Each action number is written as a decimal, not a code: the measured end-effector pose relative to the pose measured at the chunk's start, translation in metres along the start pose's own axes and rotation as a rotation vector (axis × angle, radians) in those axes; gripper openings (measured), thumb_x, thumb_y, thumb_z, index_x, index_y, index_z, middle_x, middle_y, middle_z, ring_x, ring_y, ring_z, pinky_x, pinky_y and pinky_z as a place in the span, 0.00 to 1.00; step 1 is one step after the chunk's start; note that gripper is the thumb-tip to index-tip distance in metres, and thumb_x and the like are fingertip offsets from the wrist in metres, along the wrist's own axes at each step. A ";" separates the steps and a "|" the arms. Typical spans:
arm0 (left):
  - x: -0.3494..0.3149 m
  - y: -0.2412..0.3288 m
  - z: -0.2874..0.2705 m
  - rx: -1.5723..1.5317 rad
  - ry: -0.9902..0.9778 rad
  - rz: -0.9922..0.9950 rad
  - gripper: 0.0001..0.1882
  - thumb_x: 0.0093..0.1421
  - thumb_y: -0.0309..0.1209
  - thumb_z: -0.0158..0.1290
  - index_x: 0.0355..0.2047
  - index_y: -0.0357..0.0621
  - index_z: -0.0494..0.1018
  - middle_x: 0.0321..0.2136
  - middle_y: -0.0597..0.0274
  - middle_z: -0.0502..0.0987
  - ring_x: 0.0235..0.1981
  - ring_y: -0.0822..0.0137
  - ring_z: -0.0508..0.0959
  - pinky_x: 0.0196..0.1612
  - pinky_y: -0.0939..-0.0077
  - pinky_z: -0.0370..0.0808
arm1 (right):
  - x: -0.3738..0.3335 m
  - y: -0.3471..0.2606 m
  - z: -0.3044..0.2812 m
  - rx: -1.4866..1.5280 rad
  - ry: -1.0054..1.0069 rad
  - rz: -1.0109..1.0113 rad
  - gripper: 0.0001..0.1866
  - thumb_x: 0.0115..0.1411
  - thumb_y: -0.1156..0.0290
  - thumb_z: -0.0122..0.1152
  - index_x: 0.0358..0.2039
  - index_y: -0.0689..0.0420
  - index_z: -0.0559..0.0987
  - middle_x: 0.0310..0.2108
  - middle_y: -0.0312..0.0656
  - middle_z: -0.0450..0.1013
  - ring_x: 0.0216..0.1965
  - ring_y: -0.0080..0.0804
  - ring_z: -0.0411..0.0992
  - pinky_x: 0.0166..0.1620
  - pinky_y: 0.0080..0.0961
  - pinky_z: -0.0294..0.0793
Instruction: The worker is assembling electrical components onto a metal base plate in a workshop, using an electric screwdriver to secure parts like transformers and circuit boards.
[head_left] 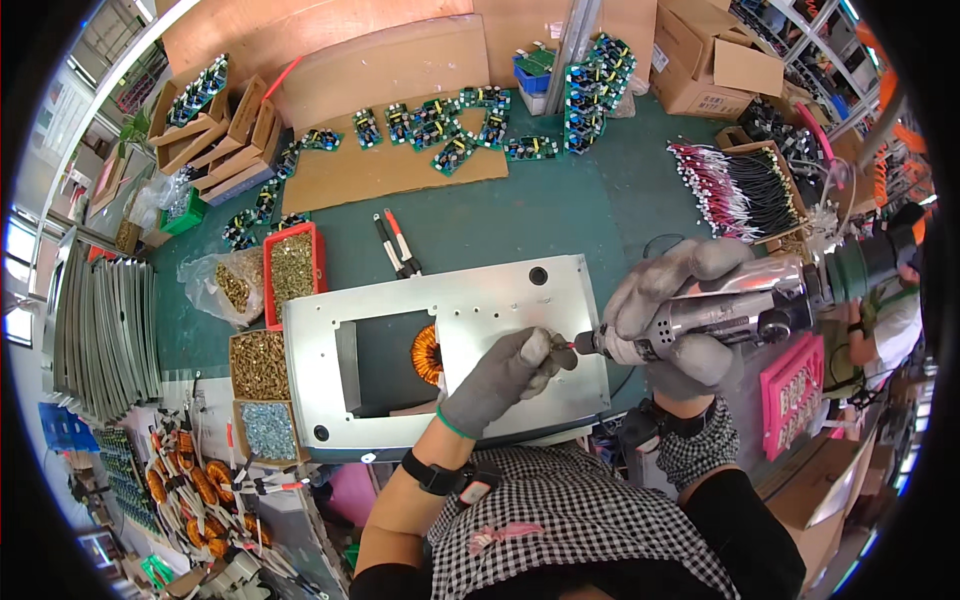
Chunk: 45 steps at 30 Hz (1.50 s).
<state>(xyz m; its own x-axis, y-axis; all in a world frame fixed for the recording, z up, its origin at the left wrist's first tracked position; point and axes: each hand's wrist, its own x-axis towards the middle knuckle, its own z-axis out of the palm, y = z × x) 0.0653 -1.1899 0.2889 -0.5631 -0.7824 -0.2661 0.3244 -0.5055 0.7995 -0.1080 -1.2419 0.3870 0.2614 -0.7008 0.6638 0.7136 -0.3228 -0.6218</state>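
Observation:
My right hand (680,310), in a grey glove, is wrapped around a silver power screwdriver (740,318). The tool lies nearly level, its dark chuck and thin bit pointing left. At the bit's tip, the fingers of my gloved left hand (508,378) are pinched together; whatever they hold is too small to make out. Both hands are over the right half of a pale metal panel (480,300) with a large rectangular cutout and several small holes. Through the cutout shows part of an orange copper-wound ring coil (426,354).
Left of the panel stand a red bin of small brass-coloured parts (320,262) and cardboard boxes of fasteners (232,350). Two cable leads (398,245) lie behind it. Circuit boards (455,152) cover cardboard at the back. Wire bundles (735,190) sit at right, stacked metal sheets (100,330) far left.

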 end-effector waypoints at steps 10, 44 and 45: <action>0.036 0.001 0.005 1.246 0.089 0.234 0.11 0.57 0.35 0.52 0.40 0.48 0.74 0.30 0.60 0.68 0.32 0.59 0.71 0.38 0.68 0.70 | -0.034 0.004 -0.021 -0.266 0.106 0.251 0.29 0.41 0.91 0.55 0.46 0.61 0.64 0.40 0.47 0.69 0.35 0.28 0.73 0.39 0.24 0.75; -0.072 -0.187 -0.142 3.226 1.545 -0.741 0.21 0.57 0.40 0.52 0.46 0.40 0.66 0.36 0.49 0.73 0.34 0.58 0.75 0.35 0.68 0.72 | -0.072 0.040 -0.009 -0.311 0.122 0.346 0.26 0.44 0.82 0.54 0.47 0.58 0.65 0.40 0.46 0.68 0.28 0.31 0.70 0.20 0.18 0.67; -0.080 -0.190 -0.143 3.407 1.508 -0.851 0.21 0.56 0.40 0.52 0.46 0.40 0.67 0.35 0.49 0.74 0.34 0.58 0.75 0.35 0.68 0.72 | -0.072 0.039 -0.010 -0.301 0.124 0.348 0.26 0.44 0.82 0.54 0.47 0.58 0.65 0.40 0.46 0.68 0.28 0.31 0.70 0.20 0.18 0.67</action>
<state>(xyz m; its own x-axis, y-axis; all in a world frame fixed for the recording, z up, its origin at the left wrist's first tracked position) 0.1576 -1.0836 0.0812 -0.0296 -0.9219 0.3864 0.1093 -0.3872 -0.9155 -0.1058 -1.2108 0.3113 0.3586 -0.8650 0.3510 0.3723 -0.2122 -0.9035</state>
